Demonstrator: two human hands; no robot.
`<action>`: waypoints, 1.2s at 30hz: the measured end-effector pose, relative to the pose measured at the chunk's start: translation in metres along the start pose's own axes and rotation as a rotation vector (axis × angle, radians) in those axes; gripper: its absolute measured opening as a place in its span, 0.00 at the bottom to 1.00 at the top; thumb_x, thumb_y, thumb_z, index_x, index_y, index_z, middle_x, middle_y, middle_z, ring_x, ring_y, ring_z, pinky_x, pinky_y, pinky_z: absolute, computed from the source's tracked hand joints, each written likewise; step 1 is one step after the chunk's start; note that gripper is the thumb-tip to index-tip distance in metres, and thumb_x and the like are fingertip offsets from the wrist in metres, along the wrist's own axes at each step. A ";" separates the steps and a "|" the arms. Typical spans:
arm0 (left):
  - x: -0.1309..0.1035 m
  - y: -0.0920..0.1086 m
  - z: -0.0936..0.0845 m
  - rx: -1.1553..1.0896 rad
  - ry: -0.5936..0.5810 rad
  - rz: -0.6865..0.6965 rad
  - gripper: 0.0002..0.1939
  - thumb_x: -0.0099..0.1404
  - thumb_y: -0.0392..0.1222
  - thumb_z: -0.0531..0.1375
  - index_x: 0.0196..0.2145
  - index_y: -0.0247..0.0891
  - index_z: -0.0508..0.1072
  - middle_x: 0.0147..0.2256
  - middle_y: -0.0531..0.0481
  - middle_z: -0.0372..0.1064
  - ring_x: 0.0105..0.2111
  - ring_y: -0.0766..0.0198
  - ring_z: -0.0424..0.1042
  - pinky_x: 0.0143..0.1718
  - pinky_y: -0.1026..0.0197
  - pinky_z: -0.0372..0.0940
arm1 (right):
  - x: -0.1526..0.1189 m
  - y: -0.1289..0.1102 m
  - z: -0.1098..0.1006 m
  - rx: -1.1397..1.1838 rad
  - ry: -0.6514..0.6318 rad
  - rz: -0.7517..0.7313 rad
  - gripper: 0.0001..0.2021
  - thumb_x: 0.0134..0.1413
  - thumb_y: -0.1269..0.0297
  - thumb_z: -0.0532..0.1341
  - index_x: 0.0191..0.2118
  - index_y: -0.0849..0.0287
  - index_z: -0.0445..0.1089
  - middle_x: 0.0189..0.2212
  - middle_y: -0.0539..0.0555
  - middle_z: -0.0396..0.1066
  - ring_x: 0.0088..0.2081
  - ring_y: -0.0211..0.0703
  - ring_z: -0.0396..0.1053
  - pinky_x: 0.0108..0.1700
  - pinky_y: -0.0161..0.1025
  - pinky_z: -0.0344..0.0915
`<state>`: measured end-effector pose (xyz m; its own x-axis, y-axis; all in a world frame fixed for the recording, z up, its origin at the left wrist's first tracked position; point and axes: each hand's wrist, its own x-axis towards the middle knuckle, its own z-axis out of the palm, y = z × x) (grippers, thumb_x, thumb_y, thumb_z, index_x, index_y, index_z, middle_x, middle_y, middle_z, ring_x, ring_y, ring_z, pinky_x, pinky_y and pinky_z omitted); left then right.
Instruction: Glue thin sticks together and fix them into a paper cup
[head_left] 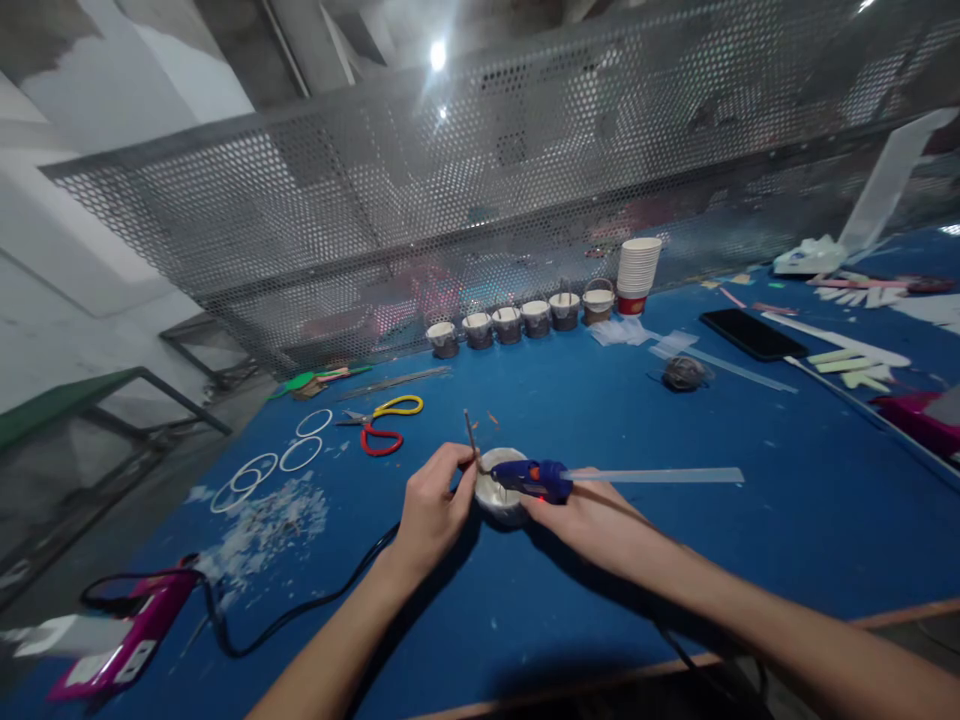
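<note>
My right hand [574, 510] is wrapped round a blue hot glue gun [536, 478], and a long clear glue stick [660, 476] juts out of its back end. Its nozzle points left at the rim of a small grey-and-white cup [501, 512] on the table. At the cup's left edge, my left hand [439, 495] pinches a thin dark strip [470, 430] that stands nearly upright beside the nozzle. Whether the strip touches the cup is hidden by the fingers.
Several finished-looking small cups [507, 324] line the back of the blue table [600, 600], beside stacked paper cups [639, 268]. Scissors [386, 425], white rings [301, 453] and a magenta power strip [127, 640] lie left; a dark yarn ball [684, 373] and black phone [752, 334] right.
</note>
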<state>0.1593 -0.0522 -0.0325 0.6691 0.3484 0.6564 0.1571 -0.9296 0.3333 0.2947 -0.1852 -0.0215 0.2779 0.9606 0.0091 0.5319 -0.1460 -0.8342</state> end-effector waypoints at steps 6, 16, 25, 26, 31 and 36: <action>0.000 -0.001 -0.001 0.000 0.005 0.011 0.04 0.62 0.32 0.54 0.31 0.37 0.66 0.28 0.51 0.69 0.29 0.67 0.69 0.32 0.66 0.64 | 0.002 0.001 0.002 0.004 0.011 0.034 0.10 0.50 0.64 0.51 0.27 0.59 0.68 0.22 0.48 0.66 0.24 0.36 0.59 0.25 0.32 0.51; 0.001 0.001 -0.001 0.009 0.009 0.012 0.04 0.62 0.32 0.53 0.31 0.37 0.67 0.28 0.50 0.69 0.29 0.67 0.70 0.32 0.66 0.64 | 0.000 -0.010 -0.005 0.059 -0.011 0.102 0.09 0.51 0.63 0.51 0.24 0.58 0.62 0.15 0.44 0.56 0.18 0.32 0.53 0.22 0.31 0.49; 0.001 0.002 -0.002 0.005 0.006 0.008 0.05 0.62 0.32 0.53 0.30 0.36 0.67 0.28 0.49 0.70 0.29 0.67 0.70 0.31 0.66 0.64 | -0.001 -0.007 -0.004 0.079 0.006 0.107 0.09 0.51 0.63 0.51 0.23 0.58 0.62 0.14 0.44 0.54 0.18 0.33 0.54 0.23 0.32 0.50; 0.001 0.002 -0.002 0.005 0.006 0.010 0.05 0.62 0.32 0.53 0.30 0.36 0.67 0.28 0.49 0.70 0.29 0.67 0.70 0.31 0.66 0.64 | -0.001 -0.007 -0.004 0.089 0.009 0.105 0.09 0.51 0.63 0.51 0.23 0.58 0.62 0.14 0.44 0.54 0.18 0.33 0.54 0.23 0.32 0.50; 0.001 0.001 -0.001 0.002 0.007 0.007 0.05 0.62 0.32 0.53 0.30 0.36 0.67 0.28 0.49 0.69 0.29 0.67 0.70 0.31 0.66 0.64 | -0.002 -0.007 -0.004 0.095 -0.012 0.110 0.09 0.50 0.63 0.51 0.23 0.58 0.61 0.13 0.44 0.54 0.17 0.33 0.53 0.21 0.31 0.48; 0.002 0.002 -0.002 0.000 0.011 0.013 0.04 0.61 0.33 0.53 0.31 0.36 0.67 0.28 0.50 0.70 0.28 0.67 0.70 0.31 0.66 0.64 | -0.002 -0.010 -0.005 0.113 0.002 0.148 0.09 0.50 0.65 0.51 0.23 0.59 0.62 0.14 0.44 0.53 0.18 0.32 0.52 0.20 0.31 0.48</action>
<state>0.1594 -0.0529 -0.0297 0.6631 0.3376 0.6680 0.1484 -0.9341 0.3247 0.2931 -0.1866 -0.0102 0.3485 0.9300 -0.1172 0.3922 -0.2583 -0.8829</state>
